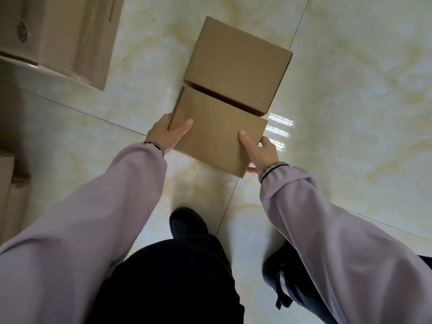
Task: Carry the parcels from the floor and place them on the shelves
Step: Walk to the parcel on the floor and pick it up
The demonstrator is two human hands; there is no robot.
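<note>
Both grips clamped on near parcel point(216, 129) – L hand point(167, 134), R hand point(260, 152) at opposite sides.

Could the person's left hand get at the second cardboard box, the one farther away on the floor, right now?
Probably not at once: the left hand and right hand both grip the nearer brown cardboard box. The farther brown cardboard box lies just beyond it, otherwise unobstructed.
</note>
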